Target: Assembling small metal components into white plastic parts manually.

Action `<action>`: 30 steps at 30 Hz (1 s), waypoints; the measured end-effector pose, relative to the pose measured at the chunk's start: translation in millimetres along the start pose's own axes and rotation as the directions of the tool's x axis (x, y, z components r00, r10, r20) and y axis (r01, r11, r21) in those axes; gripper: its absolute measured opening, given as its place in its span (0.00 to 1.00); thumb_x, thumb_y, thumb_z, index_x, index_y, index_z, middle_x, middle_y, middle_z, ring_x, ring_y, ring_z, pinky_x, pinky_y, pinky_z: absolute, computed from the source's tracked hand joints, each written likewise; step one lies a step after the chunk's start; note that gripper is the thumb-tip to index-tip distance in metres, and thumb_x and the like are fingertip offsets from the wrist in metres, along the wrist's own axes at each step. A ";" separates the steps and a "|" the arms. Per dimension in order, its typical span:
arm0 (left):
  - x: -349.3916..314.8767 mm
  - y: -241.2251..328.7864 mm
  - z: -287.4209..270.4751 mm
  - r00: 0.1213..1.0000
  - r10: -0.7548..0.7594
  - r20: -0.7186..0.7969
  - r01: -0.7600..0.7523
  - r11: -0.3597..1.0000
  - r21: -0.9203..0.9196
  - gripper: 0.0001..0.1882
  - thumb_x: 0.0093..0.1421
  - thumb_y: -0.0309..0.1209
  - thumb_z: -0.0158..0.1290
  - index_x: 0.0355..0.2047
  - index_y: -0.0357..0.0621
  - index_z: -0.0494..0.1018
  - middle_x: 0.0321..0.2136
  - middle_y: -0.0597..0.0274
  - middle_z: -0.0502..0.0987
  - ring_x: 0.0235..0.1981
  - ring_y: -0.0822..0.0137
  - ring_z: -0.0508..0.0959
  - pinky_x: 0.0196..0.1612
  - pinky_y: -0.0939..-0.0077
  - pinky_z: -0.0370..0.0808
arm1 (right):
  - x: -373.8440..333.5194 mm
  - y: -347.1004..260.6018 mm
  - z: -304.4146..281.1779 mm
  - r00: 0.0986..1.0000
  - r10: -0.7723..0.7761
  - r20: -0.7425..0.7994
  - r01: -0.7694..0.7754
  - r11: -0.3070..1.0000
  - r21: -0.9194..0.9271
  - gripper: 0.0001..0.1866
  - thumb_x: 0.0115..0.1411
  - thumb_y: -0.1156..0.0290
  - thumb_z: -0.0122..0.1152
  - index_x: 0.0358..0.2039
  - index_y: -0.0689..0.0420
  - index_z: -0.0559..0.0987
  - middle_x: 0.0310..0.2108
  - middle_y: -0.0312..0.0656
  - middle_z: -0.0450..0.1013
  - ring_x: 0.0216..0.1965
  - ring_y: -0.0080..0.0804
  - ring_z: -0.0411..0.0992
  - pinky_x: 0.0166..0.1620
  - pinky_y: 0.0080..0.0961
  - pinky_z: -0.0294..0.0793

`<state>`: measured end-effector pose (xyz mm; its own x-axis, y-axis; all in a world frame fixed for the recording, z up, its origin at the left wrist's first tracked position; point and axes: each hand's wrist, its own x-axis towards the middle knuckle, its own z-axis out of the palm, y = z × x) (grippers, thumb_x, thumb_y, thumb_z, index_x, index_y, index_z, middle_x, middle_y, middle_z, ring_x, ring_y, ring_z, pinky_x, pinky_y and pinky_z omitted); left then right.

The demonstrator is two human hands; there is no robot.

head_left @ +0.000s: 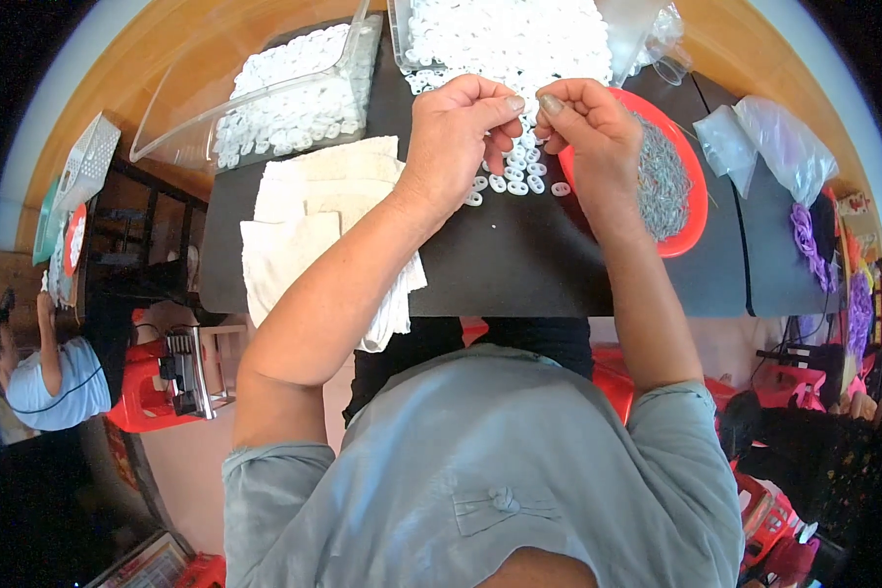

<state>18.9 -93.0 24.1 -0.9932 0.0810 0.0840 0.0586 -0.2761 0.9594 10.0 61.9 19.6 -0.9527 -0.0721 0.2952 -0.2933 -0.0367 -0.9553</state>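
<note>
My left hand [465, 127] is raised over the dark table, its thumb and index finger pinched together. Close beside it, my right hand [586, 120] makes a similar pinch, the fingertips a small gap apart from the left ones. Whatever the fingers hold is too small to make out. Below and between the hands lie several loose white oval pieces [515, 186], each with two holes. To the right, partly behind my right forearm, sits a red oval basin [698, 201] filled with small grey metal-looking pieces [661, 181].
A clear bin [363, 88] of white pieces stands at the far left, with another heap of white pieces [505, 34] at the back. Folded cream cloths [294, 245] lie under my left forearm. Plastic bags [784, 137] rest at right. Another person [64, 382] sits at far left.
</note>
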 end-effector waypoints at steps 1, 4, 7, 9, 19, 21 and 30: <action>-0.4 0.6 0.2 1.000 0.001 0.002 -0.001 1.000 0.020 0.06 0.59 0.27 0.52 0.31 0.35 0.75 0.22 0.61 0.75 0.19 0.73 0.72 0.19 0.81 0.69 | -0.4 -0.8 -0.9 1.000 0.004 0.017 -0.003 1.000 -0.023 0.07 0.62 0.73 0.56 0.38 0.63 0.76 0.27 0.34 0.72 0.28 0.17 0.69 0.31 0.14 0.66; 0.8 -0.9 -1.4 1.000 0.013 0.015 -0.014 0.999 0.043 0.07 0.58 0.28 0.53 0.30 0.36 0.75 0.21 0.61 0.75 0.19 0.74 0.72 0.18 0.81 0.69 | -0.6 -2.0 -2.6 0.999 -0.008 0.045 0.011 0.998 -0.064 0.07 0.63 0.73 0.56 0.38 0.63 0.76 0.26 0.33 0.72 0.28 0.17 0.68 0.30 0.13 0.66; 1.3 -1.4 -1.7 0.999 0.025 0.024 -0.027 0.997 0.066 0.07 0.58 0.29 0.55 0.29 0.36 0.75 0.20 0.62 0.75 0.18 0.75 0.72 0.18 0.82 0.68 | -1.0 -3.3 -3.7 0.998 -0.030 0.062 0.036 0.994 -0.100 0.07 0.63 0.73 0.55 0.38 0.63 0.76 0.26 0.32 0.72 0.28 0.16 0.68 0.30 0.13 0.65; 0.8 -0.8 -1.5 0.999 0.026 0.023 -0.028 0.995 0.091 0.08 0.58 0.30 0.55 0.29 0.37 0.75 0.20 0.63 0.74 0.18 0.76 0.71 0.17 0.83 0.68 | -1.4 -4.1 -3.7 0.997 -0.036 0.067 0.044 0.992 -0.118 0.07 0.63 0.73 0.55 0.37 0.63 0.76 0.26 0.32 0.72 0.28 0.16 0.68 0.30 0.13 0.65; -0.1 -1.3 -1.5 0.998 0.059 0.019 -0.061 0.986 0.157 0.08 0.58 0.31 0.57 0.28 0.38 0.75 0.18 0.64 0.74 0.16 0.78 0.71 0.16 0.84 0.67 | -3.2 -8.3 -1.1 0.998 -0.047 0.052 0.056 0.982 -0.179 0.06 0.63 0.74 0.55 0.36 0.63 0.77 0.24 0.32 0.72 0.27 0.15 0.67 0.29 0.12 0.65; 0.0 -1.1 -2.1 0.998 0.068 0.014 -0.069 0.984 0.162 0.08 0.57 0.31 0.56 0.27 0.38 0.75 0.18 0.65 0.74 0.17 0.79 0.71 0.16 0.86 0.67 | -3.1 -7.9 -1.2 0.997 -0.057 0.042 0.063 0.982 -0.178 0.06 0.63 0.74 0.55 0.36 0.63 0.77 0.24 0.32 0.72 0.27 0.15 0.67 0.29 0.12 0.65; -0.9 -1.0 -1.3 0.995 0.089 0.040 -0.094 0.980 0.175 0.08 0.58 0.31 0.55 0.28 0.38 0.75 0.18 0.66 0.74 0.18 0.80 0.72 0.16 0.87 0.67 | -4.5 -8.5 -3.1 0.996 -0.067 0.064 0.082 0.961 -0.265 0.06 0.62 0.74 0.56 0.35 0.62 0.78 0.24 0.32 0.71 0.27 0.15 0.67 0.29 0.12 0.66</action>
<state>19.5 -94.0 22.8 -0.9793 0.0941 0.1793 0.1687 -0.1105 0.9795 16.5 65.6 26.4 -0.9237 -0.1332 0.3592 -0.3810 0.2230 -0.8973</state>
